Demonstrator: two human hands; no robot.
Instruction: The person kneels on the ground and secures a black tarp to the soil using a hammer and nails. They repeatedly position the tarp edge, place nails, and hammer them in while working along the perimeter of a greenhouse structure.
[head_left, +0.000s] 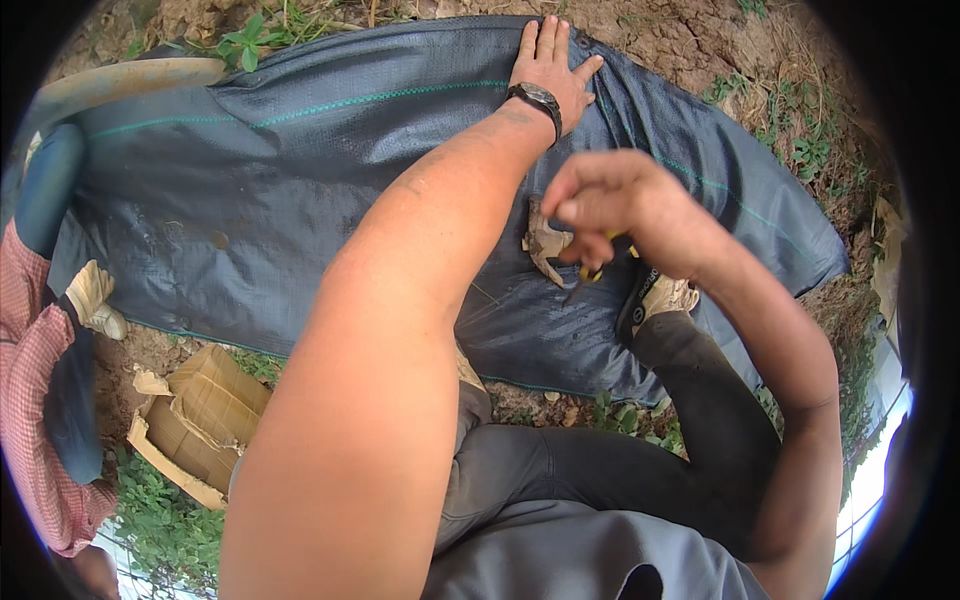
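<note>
My left hand (553, 71), with a watch on its wrist, presses flat with fingers spread on a black woven ground-cover sheet (315, 187) near its far edge. My right hand (626, 206) is blurred above the sheet, its fingers curled. Just below it, a worn metal hammer head (546, 241) with a forked claw lies against the sheet; my fingers hide part of it. Beneath those fingers shows a yellow and dark slim tool (589, 276), blurred, with its dark tip towards me. Whether my right hand grips either one is unclear.
A torn cardboard box (206, 420) sits by the sheet's near edge. At the left are another person's checked sleeve (34, 382) and pale glove (90, 289). A thick curved pole or pipe (135, 79) crosses the far left corner. My shoe (664, 296) rests on the sheet.
</note>
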